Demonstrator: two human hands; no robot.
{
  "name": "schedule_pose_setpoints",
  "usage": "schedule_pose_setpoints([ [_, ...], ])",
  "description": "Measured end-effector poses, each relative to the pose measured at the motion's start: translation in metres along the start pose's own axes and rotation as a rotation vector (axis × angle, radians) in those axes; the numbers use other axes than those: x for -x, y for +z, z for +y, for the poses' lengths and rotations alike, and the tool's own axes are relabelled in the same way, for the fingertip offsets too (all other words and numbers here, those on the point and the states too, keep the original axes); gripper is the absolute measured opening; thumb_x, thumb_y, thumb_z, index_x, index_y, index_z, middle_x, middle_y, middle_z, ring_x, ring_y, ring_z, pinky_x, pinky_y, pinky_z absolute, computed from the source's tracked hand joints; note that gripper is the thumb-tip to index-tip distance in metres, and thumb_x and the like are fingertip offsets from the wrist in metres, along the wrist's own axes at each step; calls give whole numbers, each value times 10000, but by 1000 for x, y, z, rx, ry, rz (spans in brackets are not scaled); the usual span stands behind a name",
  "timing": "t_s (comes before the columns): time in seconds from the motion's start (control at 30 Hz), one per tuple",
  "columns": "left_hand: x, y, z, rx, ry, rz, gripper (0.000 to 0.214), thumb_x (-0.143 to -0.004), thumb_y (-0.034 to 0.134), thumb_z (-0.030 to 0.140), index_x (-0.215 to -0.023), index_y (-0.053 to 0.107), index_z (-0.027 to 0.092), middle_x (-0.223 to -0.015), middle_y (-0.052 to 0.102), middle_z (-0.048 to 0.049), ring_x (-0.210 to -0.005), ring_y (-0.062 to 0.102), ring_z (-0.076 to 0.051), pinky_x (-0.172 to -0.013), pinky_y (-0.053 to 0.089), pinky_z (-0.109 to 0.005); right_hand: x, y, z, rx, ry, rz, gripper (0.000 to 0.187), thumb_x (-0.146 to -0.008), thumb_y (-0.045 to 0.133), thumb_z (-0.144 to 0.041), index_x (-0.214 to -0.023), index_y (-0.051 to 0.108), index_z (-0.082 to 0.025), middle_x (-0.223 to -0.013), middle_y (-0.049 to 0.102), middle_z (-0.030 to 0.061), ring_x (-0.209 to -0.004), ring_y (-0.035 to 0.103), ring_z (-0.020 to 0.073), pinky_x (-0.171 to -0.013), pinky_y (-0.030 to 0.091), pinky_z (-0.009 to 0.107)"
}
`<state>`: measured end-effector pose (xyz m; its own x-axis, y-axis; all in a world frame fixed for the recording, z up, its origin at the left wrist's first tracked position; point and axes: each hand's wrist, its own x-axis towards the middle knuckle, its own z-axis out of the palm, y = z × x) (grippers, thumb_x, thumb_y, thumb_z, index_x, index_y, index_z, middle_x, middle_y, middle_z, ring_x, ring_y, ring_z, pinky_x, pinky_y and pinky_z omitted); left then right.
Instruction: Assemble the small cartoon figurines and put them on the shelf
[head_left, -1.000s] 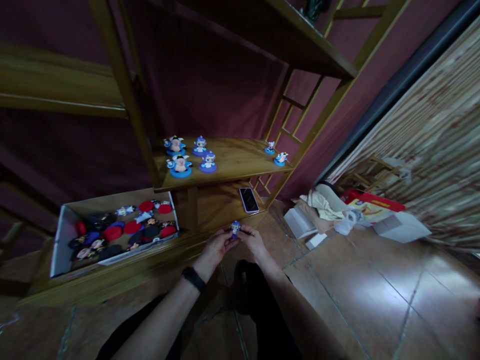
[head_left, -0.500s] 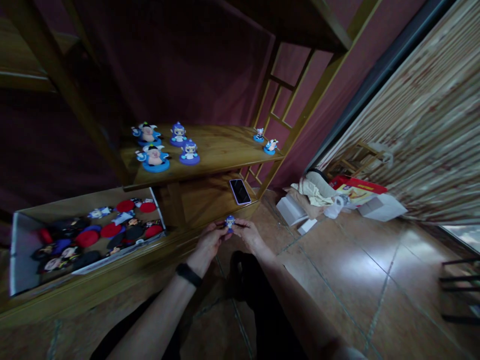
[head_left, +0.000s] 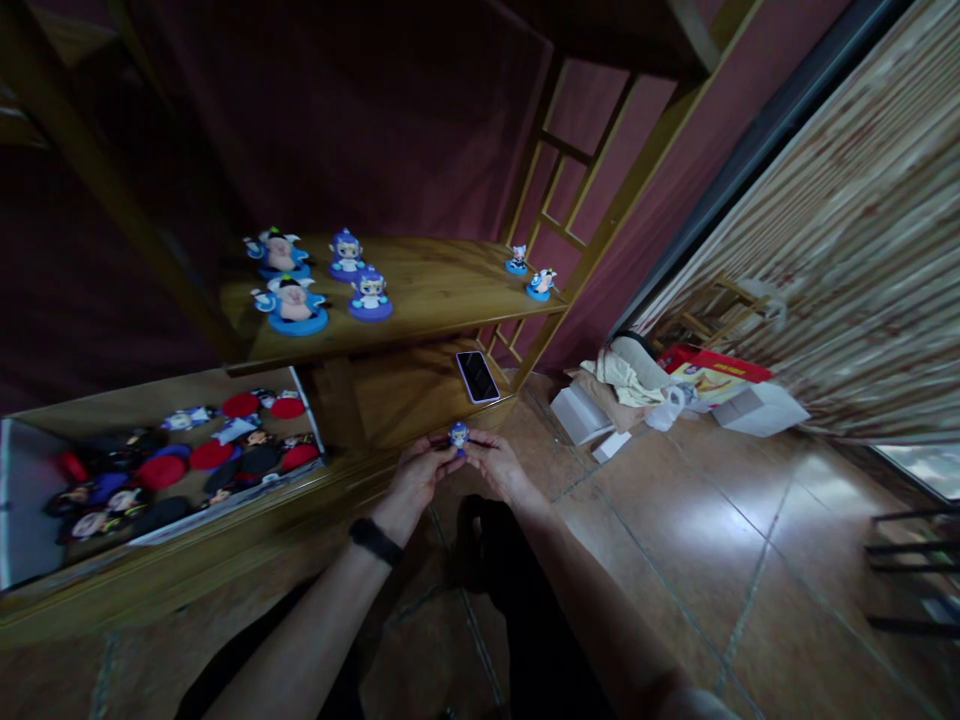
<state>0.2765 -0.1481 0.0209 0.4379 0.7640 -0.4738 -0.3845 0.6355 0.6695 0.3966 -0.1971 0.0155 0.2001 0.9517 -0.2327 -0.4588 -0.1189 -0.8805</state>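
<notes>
Between my two hands is a small purple-haired figurine (head_left: 459, 437), upright, its lower part partly covered by fingers. My left hand (head_left: 420, 470), with a dark band on the wrist, grips it from the left. From the other side, my right hand (head_left: 493, 462) has its fingers closed on the same figurine. Two similar purple figurines, one at the back (head_left: 346, 254) and one in front (head_left: 370, 292), stand on the wooden shelf (head_left: 442, 285). Left of them are two pig figurines on blue bases, a rear one (head_left: 278, 252) and a front one (head_left: 292, 304).
At the shelf's right end stand a small grey-and-white figurine (head_left: 517, 260) and a small pig figurine (head_left: 541, 284). A phone (head_left: 478, 377) lies on the lower board. An open box (head_left: 161, 400) at left holds several figurines. White boxes (head_left: 581, 415) and cloth (head_left: 630, 385) lie on the floor.
The held figurine is slightly higher between my hands, its face now more visible. The view has turned a little, so the shelf figurines and box appear further left.
</notes>
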Motion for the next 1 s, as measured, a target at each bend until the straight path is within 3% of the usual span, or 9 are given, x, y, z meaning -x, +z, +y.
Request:
schedule_pose_setpoints([
  [0.47, -2, 3, 5, 52, -24, -61, 206, -640, 696, -22, -788, 689, 122, -800, 718, -52, -707, 676, -147, -718, 574, -266, 0, -2, -2, -20, -22, 92, 355, -578, 806, -309, -889, 691, -182, -896, 725, 30, -804, 647, 146, -769, 478, 265],
  [1.0, 0, 12, 0, -56, 26, 14, 215, -637, 702, -14, -817, 670, 98, -785, 706, -67, -651, 660, -129, -607, 557, -218, -8, -13, 5, 145, -59, 83, 310, -598, 766, -340, -851, 706, -169, -835, 714, 27, -739, 637, 154, -751, 477, 279],
])
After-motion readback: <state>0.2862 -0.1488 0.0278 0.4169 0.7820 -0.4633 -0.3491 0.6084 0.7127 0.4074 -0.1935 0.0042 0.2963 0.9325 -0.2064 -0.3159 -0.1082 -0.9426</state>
